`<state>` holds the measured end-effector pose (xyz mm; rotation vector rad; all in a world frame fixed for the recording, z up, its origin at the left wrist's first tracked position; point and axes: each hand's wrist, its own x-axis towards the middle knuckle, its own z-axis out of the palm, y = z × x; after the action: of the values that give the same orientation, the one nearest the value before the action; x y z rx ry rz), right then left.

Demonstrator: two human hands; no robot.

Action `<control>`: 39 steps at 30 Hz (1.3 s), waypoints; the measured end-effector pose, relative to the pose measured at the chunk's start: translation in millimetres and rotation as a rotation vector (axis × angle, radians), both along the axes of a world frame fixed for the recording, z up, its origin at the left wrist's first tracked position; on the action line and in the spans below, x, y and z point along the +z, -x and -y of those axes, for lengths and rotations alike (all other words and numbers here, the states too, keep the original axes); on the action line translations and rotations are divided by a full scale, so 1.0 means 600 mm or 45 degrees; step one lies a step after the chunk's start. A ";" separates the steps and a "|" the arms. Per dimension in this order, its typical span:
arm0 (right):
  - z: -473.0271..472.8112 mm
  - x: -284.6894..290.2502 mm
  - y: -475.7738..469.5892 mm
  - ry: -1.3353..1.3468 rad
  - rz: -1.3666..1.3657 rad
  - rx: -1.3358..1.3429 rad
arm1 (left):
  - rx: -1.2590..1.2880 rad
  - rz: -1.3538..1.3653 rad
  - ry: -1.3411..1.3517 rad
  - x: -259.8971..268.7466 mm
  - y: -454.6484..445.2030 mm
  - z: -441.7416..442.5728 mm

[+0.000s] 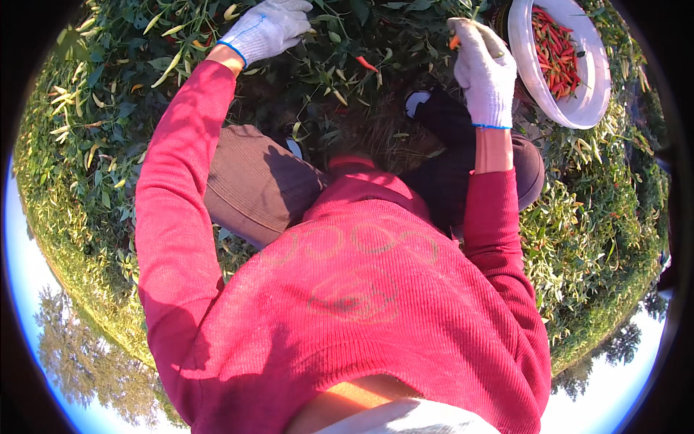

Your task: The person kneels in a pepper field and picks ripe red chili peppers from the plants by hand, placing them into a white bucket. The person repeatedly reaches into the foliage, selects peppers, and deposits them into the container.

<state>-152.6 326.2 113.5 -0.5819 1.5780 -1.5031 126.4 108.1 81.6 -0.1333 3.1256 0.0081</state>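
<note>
My left hand (268, 30), in a white knit glove with a blue cuff edge, reaches into the leaves of the chili plants (320, 59). Its fingertips are partly lost among the foliage, so whether they grip anything is unclear. My right hand (485, 76), gloved the same way, is raised just left of a white plastic bucket (595, 87). An orange chili pepper (454, 42) pokes out from between its curled fingers. Many red chili peppers (558, 59) lie inside the tilted-looking bucket. Between the hands, a red chili pepper (367, 64) hangs on a plant.
Pale yellow-green chili peppers (171, 70) hang on the plants at the left. My bent knees (255, 179) flank a shaded patch of soil (379, 122). Dense plants (591, 233) continue on the right, below the bucket.
</note>
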 end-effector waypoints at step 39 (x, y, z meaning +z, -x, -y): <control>0.158 -0.070 -0.030 -0.175 0.418 0.686 | -0.083 0.174 0.048 -0.118 0.007 -0.038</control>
<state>-134.4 231.6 71.8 -0.5886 1.1416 -1.0142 122.3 130.7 10.6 -0.0308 2.9930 -0.0585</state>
